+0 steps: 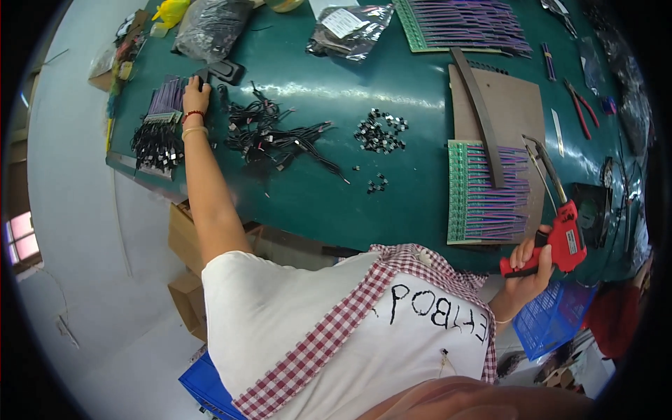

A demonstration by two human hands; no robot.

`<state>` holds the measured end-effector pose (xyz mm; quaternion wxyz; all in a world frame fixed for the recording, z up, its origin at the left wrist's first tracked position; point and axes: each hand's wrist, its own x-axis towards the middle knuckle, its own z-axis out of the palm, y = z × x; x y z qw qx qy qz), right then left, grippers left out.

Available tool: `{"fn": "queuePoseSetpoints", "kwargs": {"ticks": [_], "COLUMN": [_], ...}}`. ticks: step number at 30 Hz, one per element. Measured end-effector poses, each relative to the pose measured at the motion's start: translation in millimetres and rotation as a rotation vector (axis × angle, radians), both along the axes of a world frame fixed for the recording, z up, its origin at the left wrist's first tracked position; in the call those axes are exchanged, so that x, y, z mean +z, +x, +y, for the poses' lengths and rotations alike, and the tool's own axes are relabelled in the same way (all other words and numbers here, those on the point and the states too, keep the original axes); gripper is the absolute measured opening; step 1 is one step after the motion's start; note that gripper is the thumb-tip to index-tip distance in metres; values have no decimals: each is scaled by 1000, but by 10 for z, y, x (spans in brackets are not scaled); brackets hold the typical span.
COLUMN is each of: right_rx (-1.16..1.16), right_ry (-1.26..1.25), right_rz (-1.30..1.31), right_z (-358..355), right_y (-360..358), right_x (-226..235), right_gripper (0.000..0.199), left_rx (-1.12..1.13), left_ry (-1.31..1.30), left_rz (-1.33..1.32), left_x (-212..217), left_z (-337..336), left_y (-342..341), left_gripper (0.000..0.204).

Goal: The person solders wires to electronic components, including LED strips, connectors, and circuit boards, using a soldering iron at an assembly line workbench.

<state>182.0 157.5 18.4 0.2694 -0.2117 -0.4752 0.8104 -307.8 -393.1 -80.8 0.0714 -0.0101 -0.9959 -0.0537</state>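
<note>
My right hand (530, 260) is wrapped round the handle of a red soldering gun (568, 238), whose metal tip points up over a brown board (535, 185). Below and left of that tip lies a green circuit board panel (458, 192) with rows of purple wires, under a dark flat bar (479, 112). At the far left, my left arm stretches out and my left hand (194, 96) is closed at a small dark object (203, 74) that I cannot make out. Beside it are a finished-looking bundle of black cables (157, 143) with purple wires and a black box-like piece (225, 71).
Loose black cables (269, 129) lie in a tangle mid-left. Small black-and-silver connectors (380, 131) are heaped at the centre. Plastic bags (350, 31), another wired panel (462, 26) and red-handled pliers (581, 108) rest further back. A blue crate (553, 318) stands below the right edge.
</note>
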Motion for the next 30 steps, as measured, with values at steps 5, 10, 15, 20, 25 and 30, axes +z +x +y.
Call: {"fn": "queuePoseSetpoints", "kwargs": {"ticks": [5,10,15,20,25,30], "right_rx": [5,-22,-28,-17,-11,-47], "right_ry": [-3,-1,22,6,31,17], "right_rz": [8,40,8,31,66,18], "right_z": [15,70,120,95,82,110], "right_y": [30,102,145,109,172,177], "right_x": [29,23,40,72,96,32], "right_gripper": [34,34,34,34,33,34], "left_rx": [31,73,-548,-691,-686,-685], "left_ry": [-122,-132,214,180,272,374], "left_rz": [-34,90,422,-110,-222,-242], "left_x": [-139,-4,666,597,443,533], "left_z": [-129,254,1940,3215,3183,3161], "left_y": [-93,120,1247,2104,1998,2053], "left_gripper": [54,53,14,18,18,17]}}
